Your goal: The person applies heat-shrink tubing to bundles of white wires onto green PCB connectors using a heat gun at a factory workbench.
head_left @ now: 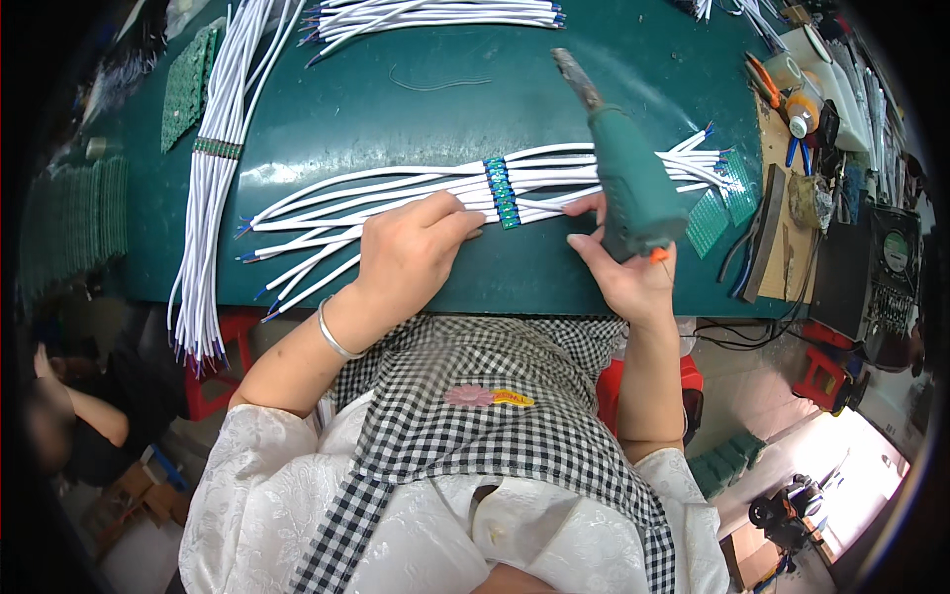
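A row of white cables (346,230) lies across the green bench in front of me, joined at the middle by a narrow strip of green circuit boards (502,193). My left hand (411,243) is closed on the near cables just left of that strip, its fingertips pressed together over them. In my right hand (633,282) is a green heat gun (638,178) with a scorched metal nozzle pointing away to the upper left. Its body covers most of my right fingers; the thumb and a fingertip show at its left, close to the cables.
A tied bundle of white cables (220,134) hangs over the bench's left front edge, and another pile (435,18) lies at the back. Green board panels (188,89) are at far left, smaller ones (708,223) at right. Pliers (762,79) and bottles (802,111) crowd the right edge.
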Available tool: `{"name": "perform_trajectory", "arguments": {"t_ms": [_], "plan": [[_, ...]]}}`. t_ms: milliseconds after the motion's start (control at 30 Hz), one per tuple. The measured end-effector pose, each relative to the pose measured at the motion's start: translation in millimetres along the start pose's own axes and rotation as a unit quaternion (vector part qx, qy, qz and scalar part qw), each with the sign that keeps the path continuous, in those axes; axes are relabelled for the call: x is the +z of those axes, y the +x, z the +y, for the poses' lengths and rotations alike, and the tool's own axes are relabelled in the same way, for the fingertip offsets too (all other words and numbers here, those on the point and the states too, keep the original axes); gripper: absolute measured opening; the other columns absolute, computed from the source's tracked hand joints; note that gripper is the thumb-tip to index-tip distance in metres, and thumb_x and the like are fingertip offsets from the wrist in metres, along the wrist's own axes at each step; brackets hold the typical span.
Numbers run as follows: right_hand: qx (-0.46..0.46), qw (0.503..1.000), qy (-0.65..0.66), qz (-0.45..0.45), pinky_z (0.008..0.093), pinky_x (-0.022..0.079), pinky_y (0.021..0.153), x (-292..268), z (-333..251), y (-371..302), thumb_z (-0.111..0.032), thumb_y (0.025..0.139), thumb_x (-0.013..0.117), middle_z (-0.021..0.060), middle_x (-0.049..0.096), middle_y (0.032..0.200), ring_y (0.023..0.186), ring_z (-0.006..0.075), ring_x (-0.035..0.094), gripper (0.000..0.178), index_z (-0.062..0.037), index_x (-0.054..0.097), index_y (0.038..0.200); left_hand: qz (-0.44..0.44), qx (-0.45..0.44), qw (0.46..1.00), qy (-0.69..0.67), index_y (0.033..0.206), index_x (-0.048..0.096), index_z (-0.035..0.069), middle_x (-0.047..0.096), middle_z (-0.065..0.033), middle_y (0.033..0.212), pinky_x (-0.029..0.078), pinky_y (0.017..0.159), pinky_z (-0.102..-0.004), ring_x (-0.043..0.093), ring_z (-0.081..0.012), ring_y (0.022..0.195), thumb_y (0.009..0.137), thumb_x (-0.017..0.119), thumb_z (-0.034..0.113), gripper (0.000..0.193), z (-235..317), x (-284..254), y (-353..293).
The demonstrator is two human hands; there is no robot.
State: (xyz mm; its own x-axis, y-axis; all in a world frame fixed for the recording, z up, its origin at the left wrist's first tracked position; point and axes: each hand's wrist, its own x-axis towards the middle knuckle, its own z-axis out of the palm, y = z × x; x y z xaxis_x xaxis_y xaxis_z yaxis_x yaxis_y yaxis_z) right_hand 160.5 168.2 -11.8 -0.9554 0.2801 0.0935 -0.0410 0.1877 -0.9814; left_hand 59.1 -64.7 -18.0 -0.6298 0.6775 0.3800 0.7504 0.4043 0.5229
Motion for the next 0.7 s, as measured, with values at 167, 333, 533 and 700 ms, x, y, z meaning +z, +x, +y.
{"name": "perform_trajectory", "arguments": {"t_ms": [167, 333, 533, 700], "plan": [[-0.024, 0.988, -0.154, -0.01, 0.029, 0.053, 0.082, 6.2, 4.0, 18.7, 0.011, 0.075, 0.077, 0.0078, 0.072, 0.099, 0.092, 0.0135, 0.068, 0.053, 0.0018, 0.056, 0.123, 0.037, 0.051, 0.997, 0.055, 0.081, 0.071, 0.007, 0.068, -0.0049, 0.078, 0.051, 0.06, -0.0351, 0.065, -0.0237, 0.07, 0.065, 0.083, 0.006, 0.02, -2.7, -16.7, 1.6], [-0.107, 0.973, -0.207, -0.003, 0.0415, 0.055, 0.083, 11.2, 2.1, 21.9, 0.009, 0.063, 0.076, 0.0167, 0.066, 0.115, 0.104, 0.0392, 0.066, 0.073, -0.0052, 0.051, 0.13, -0.065, -0.029, 0.997, 0.008, 0.079, 0.074, 0.005, 0.069, -0.008, 0.078, 0.052, 0.069, -0.037, 0.066, -0.0277, 0.076, 0.069, 0.082, 0.006, 0.013, -20.5, -42.8, 22.5], [-0.158, 0.95, -0.268, 0.001, 0.0426, 0.055, 0.074, 14.7, 0.5, 21.7, 0.008, 0.06, 0.078, 0.015, 0.063, 0.109, 0.095, 0.0392, 0.065, 0.074, -0.0054, 0.052, 0.128, -0.047, -0.093, 0.994, 0.023, 0.085, 0.075, 0.003, 0.07, -0.0107, 0.08, 0.053, 0.071, -0.0362, 0.067, -0.028, 0.077, 0.076, 0.078, 0.006, 0.01, -68.9, -47.3, 97.8], [-0.163, 0.95, -0.264, 0.019, 0.0424, 0.055, 0.072, 15.4, 6.3, 22.0, 0.008, 0.06, 0.077, 0.0143, 0.063, 0.106, 0.094, 0.0383, 0.066, 0.074, -0.0058, 0.051, 0.128, 0.035, -0.042, 0.993, 0.105, 0.088, 0.076, 0.006, 0.07, -0.0097, 0.087, 0.053, 0.074, -0.0386, 0.066, -0.028, 0.081, 0.08, 0.077, 0.014, 0.011, -100.3, -8.7, 156.6]]}}
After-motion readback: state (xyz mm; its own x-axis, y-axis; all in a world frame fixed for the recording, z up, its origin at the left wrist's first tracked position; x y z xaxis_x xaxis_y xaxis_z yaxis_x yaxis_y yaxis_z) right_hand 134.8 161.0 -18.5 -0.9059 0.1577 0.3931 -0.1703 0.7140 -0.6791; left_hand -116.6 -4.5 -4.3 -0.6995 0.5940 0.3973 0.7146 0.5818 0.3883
